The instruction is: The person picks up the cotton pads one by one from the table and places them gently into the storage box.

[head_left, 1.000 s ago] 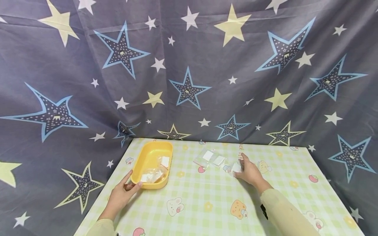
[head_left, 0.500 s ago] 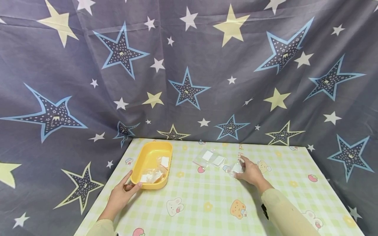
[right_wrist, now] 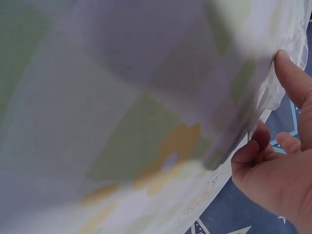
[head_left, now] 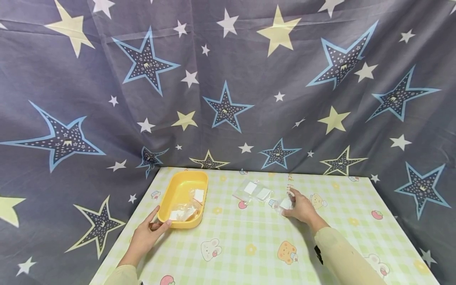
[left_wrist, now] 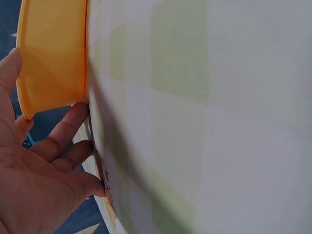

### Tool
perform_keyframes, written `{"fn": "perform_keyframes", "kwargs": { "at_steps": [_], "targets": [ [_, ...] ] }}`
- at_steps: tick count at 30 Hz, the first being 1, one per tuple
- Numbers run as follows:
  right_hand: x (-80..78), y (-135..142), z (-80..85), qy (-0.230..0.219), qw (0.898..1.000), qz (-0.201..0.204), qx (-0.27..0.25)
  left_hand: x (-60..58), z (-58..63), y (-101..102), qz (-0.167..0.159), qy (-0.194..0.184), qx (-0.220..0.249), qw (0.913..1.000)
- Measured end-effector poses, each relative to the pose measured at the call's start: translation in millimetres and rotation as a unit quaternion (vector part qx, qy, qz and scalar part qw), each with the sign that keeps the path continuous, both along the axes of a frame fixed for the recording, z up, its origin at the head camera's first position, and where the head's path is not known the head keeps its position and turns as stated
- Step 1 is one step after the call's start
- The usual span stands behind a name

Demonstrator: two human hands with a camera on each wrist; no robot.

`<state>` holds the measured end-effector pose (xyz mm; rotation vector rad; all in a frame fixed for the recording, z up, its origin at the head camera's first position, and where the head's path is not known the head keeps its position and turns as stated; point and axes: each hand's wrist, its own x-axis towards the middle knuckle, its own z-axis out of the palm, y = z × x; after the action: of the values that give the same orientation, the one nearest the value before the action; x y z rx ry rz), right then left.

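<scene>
At the left, the near corner of a yellow plastic tray (head_left: 202, 198) has my left hand (head_left: 142, 235) against it. The thumb touches its near rim and another finger reaches along the left side, while the remaining fingers (left_wrist: 78, 153) rest low by the tabletop. Inside the tray lie small clear plastic bags (head_left: 183, 212) with white labels. Across the table my right hand (head_left: 302, 209) holds another small clear bag (head_left: 286, 203) with a white piece inside, its thumb on the near edge and fingers on the far edge. The bag (right_wrist: 274, 92) appears close to the tabletop in the right wrist view.
Two more clear bags (head_left: 257, 190) with white labels lie left of my right hand, overlapping each other. The table has a green checked cover (head_left: 246, 253) with cartoon prints. A dark curtain (head_left: 228, 79) with stars hangs behind its far edge.
The fingers of my right hand have drawn in a little around the small bag over the first half second. My left hand and the tray have stayed put.
</scene>
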<state>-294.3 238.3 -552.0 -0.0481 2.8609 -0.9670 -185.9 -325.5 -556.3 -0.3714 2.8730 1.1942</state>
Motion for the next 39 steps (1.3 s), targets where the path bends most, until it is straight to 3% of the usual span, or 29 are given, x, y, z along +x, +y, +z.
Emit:
{"fn": "perform_keyframes", "kwargs": {
  "at_steps": [17, 23, 32, 39],
  "targets": [
    [3.2, 3.1, -1.4, 0.027, 1.000, -0.002, -0.013, -0.8, -1.4, -2.1, -0.002, 0.000, -0.004, 1.0000],
    [5.5, 5.5, -1.0, 0.058, 0.998, -0.005, -0.016, -1.4, -2.1, -2.2, -0.002, 0.000, -0.002, 1.0000],
    [7.2, 4.6, -2.1, 0.113, 0.993, -0.013, 0.025, -0.8, -0.5, -2.0, -0.003, 0.000, -0.006, 1.0000],
    [7.6, 1.4, 1.4, 0.133, 0.991, -0.011, 0.008, -1.7, 0.3, -1.9, -0.002, -0.001, -0.005, 1.0000]
  ]
}}
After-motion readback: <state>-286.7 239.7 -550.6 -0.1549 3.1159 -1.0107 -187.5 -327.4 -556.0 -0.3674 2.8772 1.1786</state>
